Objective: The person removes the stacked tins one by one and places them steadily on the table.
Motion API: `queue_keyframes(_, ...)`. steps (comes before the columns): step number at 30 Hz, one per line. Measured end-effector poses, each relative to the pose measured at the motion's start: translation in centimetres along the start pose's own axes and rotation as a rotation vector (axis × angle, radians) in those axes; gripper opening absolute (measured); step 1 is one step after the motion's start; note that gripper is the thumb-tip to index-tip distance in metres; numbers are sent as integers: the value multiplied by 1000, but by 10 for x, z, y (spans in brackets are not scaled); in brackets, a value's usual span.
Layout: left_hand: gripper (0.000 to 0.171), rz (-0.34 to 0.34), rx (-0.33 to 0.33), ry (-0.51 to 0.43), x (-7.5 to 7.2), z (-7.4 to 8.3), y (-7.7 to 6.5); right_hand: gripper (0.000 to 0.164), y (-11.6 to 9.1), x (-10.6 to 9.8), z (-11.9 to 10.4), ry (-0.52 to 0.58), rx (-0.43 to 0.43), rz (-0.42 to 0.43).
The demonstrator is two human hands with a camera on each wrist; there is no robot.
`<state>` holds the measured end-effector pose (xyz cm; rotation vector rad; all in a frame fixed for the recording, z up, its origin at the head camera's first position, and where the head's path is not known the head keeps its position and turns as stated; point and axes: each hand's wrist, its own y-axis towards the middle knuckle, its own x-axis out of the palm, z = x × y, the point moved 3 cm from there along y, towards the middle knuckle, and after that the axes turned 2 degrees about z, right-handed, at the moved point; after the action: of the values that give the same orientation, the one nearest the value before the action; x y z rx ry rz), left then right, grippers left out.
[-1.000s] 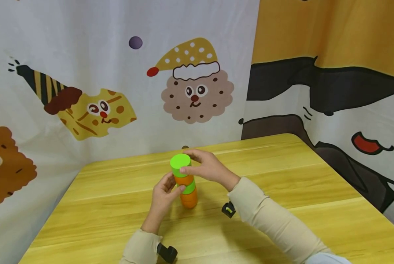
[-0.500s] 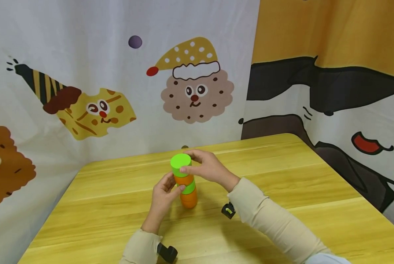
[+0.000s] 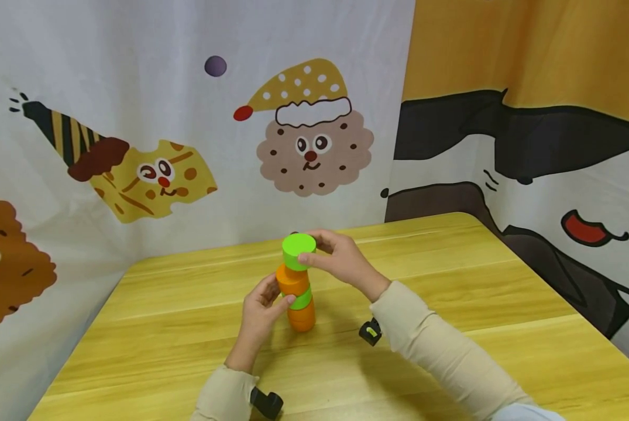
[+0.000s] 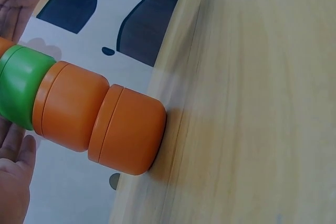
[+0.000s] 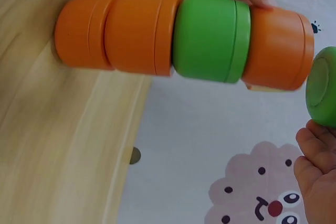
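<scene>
A stack of round jars, orange [image 5: 139,32] and green [image 5: 210,40], stands upright on the table, with another orange jar [image 3: 292,279] on top. A seam runs round each jar near its upper end. My left hand [image 3: 261,307] holds the upper part of the stack from the left, its thumb on the near side by the green-orange joint. Over the stack, my right hand [image 3: 340,260] grips a separate green jar [image 3: 299,251] between thumb and fingers. That green jar sits off to the right of the top orange one, its underside [image 5: 317,82] partly showing in the right wrist view.
The wooden table [image 3: 188,327] spreads round the stack. Its far edge meets a white curtain [image 3: 230,193] printed with cartoon figures. Small black devices [image 3: 267,403] are worn at both wrists.
My right hand has lifted the green jar off the top of the stack, moving it up and slightly right, which uncovers the orange jar's top. The left hand keeps its place.
</scene>
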<state>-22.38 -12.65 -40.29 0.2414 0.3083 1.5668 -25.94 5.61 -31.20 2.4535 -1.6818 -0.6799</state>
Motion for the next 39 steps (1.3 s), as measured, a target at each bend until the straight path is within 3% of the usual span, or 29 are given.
queue_keyframes(10,49,9,6,-8,-1,-1,-1,49,-8,-22,5,-16,64,55)
queue_keyframes(22,49,13,-9,12,0,0,-1,49,-21,-33,20,25,96,56)
queue_keyframes(39,49,16,-24,9,0,-3,-1,54,-45,-24,68,58,192,-28)
